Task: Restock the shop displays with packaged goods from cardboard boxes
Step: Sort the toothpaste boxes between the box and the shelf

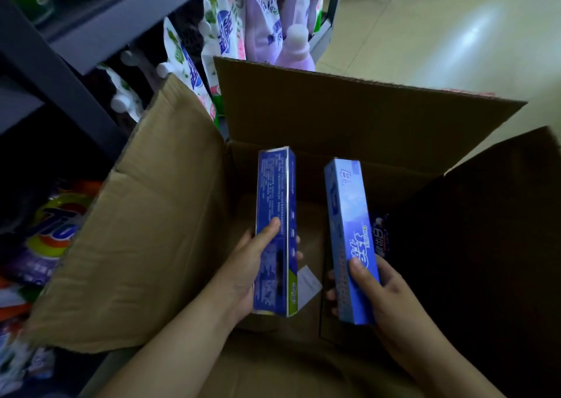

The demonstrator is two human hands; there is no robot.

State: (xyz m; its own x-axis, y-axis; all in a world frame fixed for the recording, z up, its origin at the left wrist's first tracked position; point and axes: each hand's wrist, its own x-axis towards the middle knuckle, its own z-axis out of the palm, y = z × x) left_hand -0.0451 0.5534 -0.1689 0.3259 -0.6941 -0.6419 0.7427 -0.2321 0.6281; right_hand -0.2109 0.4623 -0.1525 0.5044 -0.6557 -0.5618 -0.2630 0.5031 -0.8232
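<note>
An open cardboard box (158,246) stands in front of me with its flaps spread. My left hand (246,267) grips the lower half of a long blue toothpaste carton (276,215), its printed back side facing me. My right hand (382,294) grips a second, lighter blue toothpaste carton (349,233) near its lower end. Both cartons are held lengthwise above the box's inside. Another dark blue pack (381,236) shows deep in the box at the right, beside a white paper slip (309,282) on the bottom.
A grey metal shelf unit (60,72) rises at the left with detergent refill pouches (188,60) and a lilac bottle (296,50). Colourful washing powder bags (54,233) lie on the lowest level at left. Pale tiled floor (440,33) stretches beyond the box.
</note>
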